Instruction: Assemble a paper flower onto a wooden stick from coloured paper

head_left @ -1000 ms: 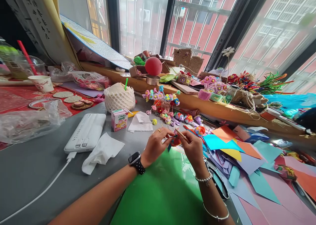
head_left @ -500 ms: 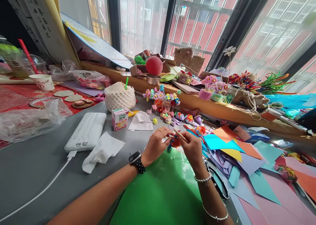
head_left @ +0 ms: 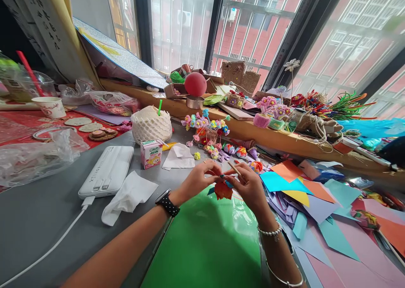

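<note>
An orange paper flower [head_left: 223, 191] hangs just below my fingertips, over the green sheet [head_left: 205, 241]. My left hand [head_left: 201, 180] is closed in a pinch at its top, where a little blue paper [head_left: 226, 181] shows. Another blue-green paper end [head_left: 210, 191] sticks out on the flower's left. My right hand [head_left: 251, 187] is closed too, with a thin wooden stick [head_left: 234, 168] held between its fingers and slanting up to the left. Its thumb and fingertip meet the blue paper beside my left fingertips. The exact grip points are partly hidden by the fingers.
Coloured paper squares [head_left: 316, 199] spread over the right side. Ahead stand pipe-cleaner flowers [head_left: 207, 130], a juice box [head_left: 151, 154] and a wrapped coconut [head_left: 151, 124]. To the left lie crumpled tissue [head_left: 129, 195] and a white power bank [head_left: 106, 172] with its cable.
The orange flower has come into fuller view below my fingers. My right hand has turned, and the stick's tip now points up and away from the flower. The view has shifted slightly.
</note>
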The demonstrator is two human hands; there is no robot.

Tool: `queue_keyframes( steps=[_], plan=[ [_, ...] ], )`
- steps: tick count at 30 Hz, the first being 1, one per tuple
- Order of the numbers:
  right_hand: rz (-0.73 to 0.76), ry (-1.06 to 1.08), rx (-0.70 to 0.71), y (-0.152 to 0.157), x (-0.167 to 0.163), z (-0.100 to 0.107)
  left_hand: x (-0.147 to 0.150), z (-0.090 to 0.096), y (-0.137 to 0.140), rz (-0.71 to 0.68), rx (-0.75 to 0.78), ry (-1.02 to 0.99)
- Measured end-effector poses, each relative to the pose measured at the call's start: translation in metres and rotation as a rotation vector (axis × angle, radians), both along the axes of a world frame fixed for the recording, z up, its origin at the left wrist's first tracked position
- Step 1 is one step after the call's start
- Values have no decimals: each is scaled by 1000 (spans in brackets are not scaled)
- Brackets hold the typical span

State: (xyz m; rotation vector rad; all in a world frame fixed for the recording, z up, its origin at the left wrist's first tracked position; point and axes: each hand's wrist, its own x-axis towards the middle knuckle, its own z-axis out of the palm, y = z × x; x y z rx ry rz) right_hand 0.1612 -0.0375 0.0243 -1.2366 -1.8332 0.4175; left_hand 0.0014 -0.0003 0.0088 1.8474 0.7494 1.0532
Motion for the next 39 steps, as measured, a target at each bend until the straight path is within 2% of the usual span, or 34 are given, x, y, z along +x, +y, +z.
queue_keyframes(
  steps=[5, 16, 19, 26, 34, 39],
  plan=[
    [38, -4, -55, -1, 1, 1, -6, -1, 6, -193, -228, -29],
    [86, 16, -190, -5, 1, 4, -9, -3, 9, -358, -438, -64],
    [100, 15, -239, -5, 1, 4, -10, -1, 8, -393, -461, -67],
    [239, 9, -368, -7, 2, 4, -13, 0, 6, -448, -466, -37],
    [209, 103, -383, -2, 5, -2, -15, 3, 5, -414, -439, 6],
    [291, 85, -449, -4, 9, 0, -16, 4, 5, -411, -450, 67]
  ],
)
